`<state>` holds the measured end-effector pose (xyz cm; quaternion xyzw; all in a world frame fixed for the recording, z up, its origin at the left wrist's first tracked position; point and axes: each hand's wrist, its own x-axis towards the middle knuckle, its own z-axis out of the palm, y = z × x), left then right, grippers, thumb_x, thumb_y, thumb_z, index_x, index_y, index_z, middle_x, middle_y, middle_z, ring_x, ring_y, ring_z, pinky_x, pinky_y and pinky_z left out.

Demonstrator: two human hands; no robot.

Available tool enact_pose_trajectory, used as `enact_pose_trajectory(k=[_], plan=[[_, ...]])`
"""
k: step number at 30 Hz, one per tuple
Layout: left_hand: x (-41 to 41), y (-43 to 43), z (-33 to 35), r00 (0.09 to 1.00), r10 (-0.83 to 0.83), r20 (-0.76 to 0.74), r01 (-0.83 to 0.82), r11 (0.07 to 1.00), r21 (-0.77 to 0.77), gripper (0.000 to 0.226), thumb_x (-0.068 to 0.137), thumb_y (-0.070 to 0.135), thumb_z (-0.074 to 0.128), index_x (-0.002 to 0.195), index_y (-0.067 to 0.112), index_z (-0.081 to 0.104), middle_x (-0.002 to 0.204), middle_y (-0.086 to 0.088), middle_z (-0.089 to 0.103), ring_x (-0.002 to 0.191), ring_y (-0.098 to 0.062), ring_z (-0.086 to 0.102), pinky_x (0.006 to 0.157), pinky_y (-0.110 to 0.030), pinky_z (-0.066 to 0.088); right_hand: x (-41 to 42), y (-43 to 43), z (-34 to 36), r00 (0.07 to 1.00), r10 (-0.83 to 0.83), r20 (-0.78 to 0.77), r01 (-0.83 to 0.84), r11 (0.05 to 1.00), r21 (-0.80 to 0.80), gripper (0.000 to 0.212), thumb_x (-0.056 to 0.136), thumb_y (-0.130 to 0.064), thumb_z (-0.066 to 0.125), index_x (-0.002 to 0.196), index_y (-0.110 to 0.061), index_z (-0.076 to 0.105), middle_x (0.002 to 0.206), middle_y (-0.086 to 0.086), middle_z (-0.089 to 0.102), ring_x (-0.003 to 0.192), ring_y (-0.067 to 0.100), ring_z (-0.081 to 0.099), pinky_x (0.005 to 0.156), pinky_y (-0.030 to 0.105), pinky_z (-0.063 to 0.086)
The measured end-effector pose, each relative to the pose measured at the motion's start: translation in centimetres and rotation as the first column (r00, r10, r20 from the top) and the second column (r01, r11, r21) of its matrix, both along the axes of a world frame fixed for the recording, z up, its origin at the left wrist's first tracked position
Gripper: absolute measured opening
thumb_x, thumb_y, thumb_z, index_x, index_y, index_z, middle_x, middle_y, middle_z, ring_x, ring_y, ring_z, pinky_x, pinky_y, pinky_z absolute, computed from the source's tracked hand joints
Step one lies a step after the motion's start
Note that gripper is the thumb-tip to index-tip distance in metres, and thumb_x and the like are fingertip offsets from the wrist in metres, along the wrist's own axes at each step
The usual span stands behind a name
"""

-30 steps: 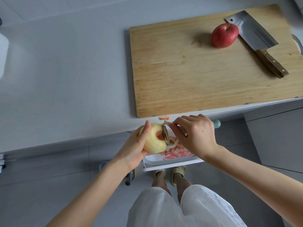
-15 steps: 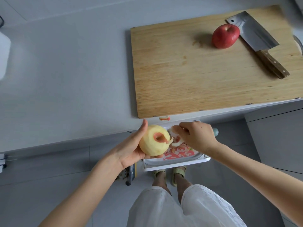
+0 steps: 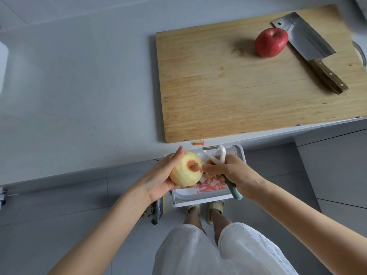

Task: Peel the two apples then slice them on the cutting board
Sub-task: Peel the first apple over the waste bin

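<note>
left hand [image 3: 156, 181]: cupped round peeled apple [image 3: 182, 175], thumb over its far side
right hand [image 3: 238, 173]: fingers curled round peeler [image 3: 216, 157] handle
forearms [image 3: 111, 217]: bare, angled inward, hands close together

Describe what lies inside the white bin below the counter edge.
Red and pale peels lie in the bin. The peeled apple, left hand, right hand and peeler cover the rest of its inside, so anything else there cannot be seen.

Matt wooden cutting board [image 3: 248, 92], glossy steel cleaver [image 3: 303, 39], smooth grey counter [image 3: 79, 96].
</note>
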<state>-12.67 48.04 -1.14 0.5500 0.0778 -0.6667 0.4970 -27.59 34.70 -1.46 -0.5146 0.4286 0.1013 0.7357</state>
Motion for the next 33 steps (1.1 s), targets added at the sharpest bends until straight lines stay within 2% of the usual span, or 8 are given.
enact_pose_trajectory(k=[3, 9, 13, 16, 19, 23, 27, 33], plan=[[0.0, 0.1, -0.1, 1.0, -0.003, 0.023, 0.002, 1.0, 0.018, 0.062, 0.067, 0.049, 0.066, 0.116, 0.013, 0.058, 0.115, -0.017, 0.066, 0.103, -0.031, 0.066, 0.076, -0.048, 0.057, -0.2, 0.1, -0.2, 0.999, 0.018, -0.034, -0.02, 0.998, -0.059, 0.028, 0.076, -0.016, 0.076, 0.087, 0.008, 0.066, 0.076, 0.026, 0.06, 0.065, 0.025, 0.049, 0.065, 0.034, 0.04], [0.2, 0.2, -0.3, 0.997, 0.076, -0.025, -0.075, 0.996, 0.049, 0.068, 0.063, 0.049, 0.074, 0.117, 0.011, 0.058, 0.113, -0.018, 0.067, 0.098, -0.034, 0.068, 0.069, -0.048, 0.057, -0.5, 0.3, -2.4, 0.986, 0.008, -0.166, -0.064, 0.941, -0.333, 0.026, 0.078, -0.027, 0.075, 0.073, -0.003, 0.067, 0.06, 0.008, 0.064, 0.047, 0.011, 0.052, 0.052, 0.028, 0.043], [0.4, 0.4, -0.1, 0.992, 0.054, -0.113, -0.054, 0.999, 0.0, 0.069, 0.045, 0.044, 0.092, 0.102, 0.011, 0.072, 0.112, -0.022, 0.067, 0.101, -0.04, 0.065, 0.068, -0.047, 0.057, -0.5, 0.5, -3.7, 0.898, 0.177, -0.403, -0.407, 0.681, -0.608, 0.049, 0.082, -0.054, 0.06, 0.063, -0.009, 0.064, 0.052, 0.0, 0.058, 0.043, 0.012, 0.045, 0.047, 0.024, 0.034], [0.7, 0.8, -0.3, 0.982, 0.038, -0.183, -0.049, 0.997, -0.06, 0.076, 0.038, 0.02, 0.096, 0.108, 0.008, 0.07, 0.121, -0.024, 0.061, 0.107, -0.046, 0.06, 0.069, -0.048, 0.056, -0.7, 0.3, -3.9, 0.798, 0.342, -0.496, -0.6, 0.524, -0.604, 0.017, 0.088, -0.029, 0.055, 0.085, -0.015, 0.065, 0.071, 0.0, 0.065, 0.064, 0.019, 0.059, 0.056, 0.026, 0.041], [1.0, 1.1, -0.1, 0.978, -0.009, -0.21, -0.022, 0.99, -0.142, 0.064, 0.034, 0.006, 0.092, 0.096, 0.009, 0.076, 0.106, -0.02, 0.069, 0.095, -0.039, 0.067, 0.07, -0.049, 0.056, -1.5, -0.4, -2.8, 0.81, 0.459, -0.365, -0.587, 0.633, -0.505, 0.032, 0.081, -0.023, 0.058, 0.112, -0.025, 0.054, 0.089, -0.007, 0.065, 0.082, 0.019, 0.061, 0.076, 0.033, 0.048], [1.2, 1.2, 0.3, 0.983, -0.029, -0.183, 0.0, 0.988, -0.157, 0.07, 0.031, 0.011, 0.095, 0.098, 0.01, 0.075, 0.103, -0.019, 0.069, 0.092, -0.039, 0.067, 0.064, -0.045, 0.056, -2.5, -1.5, 0.5, 0.889, 0.451, -0.077, -0.442, 0.804, -0.398, 0.07, 0.072, -0.072, 0.053, 0.131, -0.033, 0.046, 0.105, -0.008, 0.066, 0.096, 0.011, 0.061, 0.09, 0.035, 0.046], [0.7, 0.7, 0.6, 0.987, -0.037, -0.157, 0.018, 0.993, -0.119, 0.09, 0.031, 0.032, 0.097, 0.112, 0.01, 0.065, 0.11, -0.021, 0.063, 0.095, -0.042, 0.061, 0.053, -0.035, 0.054, -1.5, -0.8, 2.1, 0.874, 0.485, 0.01, -0.151, 0.293, -0.944, 0.053, 0.093, -0.054, 0.031, 0.087, -0.016, 0.068, 0.062, 0.0, 0.06, 0.058, 0.023, 0.055, 0.06, 0.039, 0.045], [-0.7, 0.1, 0.8, 0.987, -0.108, -0.122, 0.09, 0.985, -0.148, 0.073, 0.04, 0.064, 0.085, 0.096, 0.018, 0.074, 0.096, -0.016, 0.066, 0.077, -0.027, 0.063, 0.045, -0.025, 0.048, 0.5, -0.5, 2.1, 0.867, 0.494, -0.063, 0.015, -0.152, -0.988, 0.032, 0.094, -0.031, 0.052, 0.072, -0.014, 0.067, 0.053, -0.002, 0.053, 0.048, 0.023, 0.045, 0.051, 0.032, 0.033]])
